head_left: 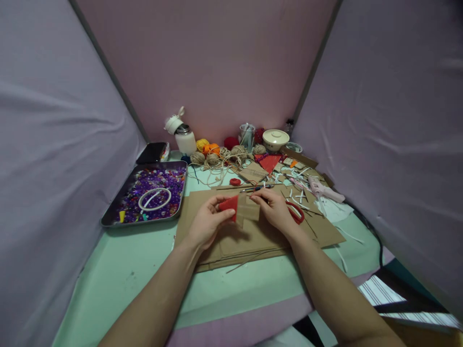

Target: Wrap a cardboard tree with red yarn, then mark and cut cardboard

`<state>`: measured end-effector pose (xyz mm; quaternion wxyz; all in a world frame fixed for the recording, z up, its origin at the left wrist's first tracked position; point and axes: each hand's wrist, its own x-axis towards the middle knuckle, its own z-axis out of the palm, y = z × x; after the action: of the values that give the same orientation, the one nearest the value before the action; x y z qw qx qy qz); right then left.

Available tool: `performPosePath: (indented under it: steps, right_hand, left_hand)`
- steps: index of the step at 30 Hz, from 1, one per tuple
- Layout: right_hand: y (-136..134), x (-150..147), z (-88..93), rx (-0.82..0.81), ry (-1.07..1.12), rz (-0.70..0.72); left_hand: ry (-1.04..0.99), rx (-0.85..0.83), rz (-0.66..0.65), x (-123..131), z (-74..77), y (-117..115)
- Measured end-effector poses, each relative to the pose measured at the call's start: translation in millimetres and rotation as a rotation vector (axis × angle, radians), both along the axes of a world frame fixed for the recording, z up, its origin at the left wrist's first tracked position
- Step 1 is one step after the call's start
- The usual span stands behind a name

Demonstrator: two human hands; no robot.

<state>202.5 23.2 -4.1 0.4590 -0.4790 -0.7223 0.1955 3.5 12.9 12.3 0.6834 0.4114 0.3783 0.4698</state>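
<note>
The left hand holds a small, flat red piece in its grip, above stacked brown cardboard sheets near the mint-green worktop's front edge. The right hand's grip is narrow, just beside it; I cannot tell what it pinches.

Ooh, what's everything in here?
Table: one, green, underneath
Tray: one, dark, left
Beads: many, mostly purple, in tray
Hoop: one, white, on beads
Bottle: one, white, back left
Yarn balls: several, mixed, back
Lidded bowl: one, cream, back right
Glue gun: one, pink, right
Scraps: many, mixed, right
Cardboard: several sheets, brown, centre
Scissors: one, red-handled, on cardboard
Red piece: one, red, above cardboard
Left hand: one, bare, holding red piece
Right hand: one, bare, beside scissors
</note>
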Motion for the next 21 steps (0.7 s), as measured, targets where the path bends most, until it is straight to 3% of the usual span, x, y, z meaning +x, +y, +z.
performPosePath:
  steps: [4,7,11,21]
  right_hand:
    - [-5.7,-11.8,-5.6,-0.001,-0.071,0.060]
    - [-14.4,-23.5,-9.0,-0.001,-0.150,0.159]
    - [-24.4,-34.2,-11.8,0.006,-0.194,0.241]
    - [-27.7,-38.1,-13.0,0.021,-0.282,0.253]
  left_hand:
    - [-0.109,-0.001,0.226,-2.6,-1.4,7.4]
    - [-0.117,0.003,0.325,-2.7,-2.5,9.7]
    - [-0.117,-0.016,0.368,-0.6,-3.1,8.0]
    - [-0.107,-0.066,0.359,1.8,-2.2,6.4]
